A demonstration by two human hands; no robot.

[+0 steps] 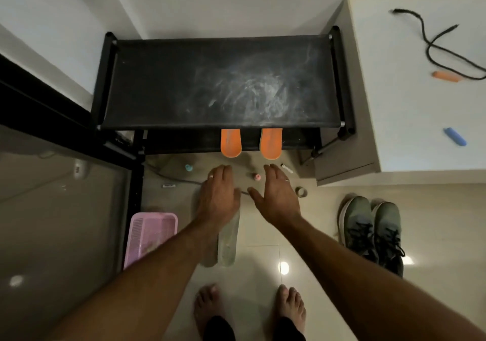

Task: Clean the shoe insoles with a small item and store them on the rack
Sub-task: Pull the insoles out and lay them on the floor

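Two orange insoles, one on the left (231, 142) and one on the right (271, 142), lie on a lower shelf of the black shoe rack (218, 82), their ends sticking out under the dusty top shelf. Just in front of them my left hand (219, 196) and my right hand (276, 196) hover palm down with straight fingers, holding nothing. Two pale grey-green insoles (227, 240) lie side by side on the floor, partly hidden under my left forearm. A small pink item (256, 177) sits on the floor between my hands.
A pink plastic basket (150, 235) stands on the floor at left beside a glass door. A pair of grey sneakers (370, 232) sits at right. A tape roll (301, 192), a small blue item (188, 167) and a cable lie near the rack. A white cabinet (420, 90) stands right.
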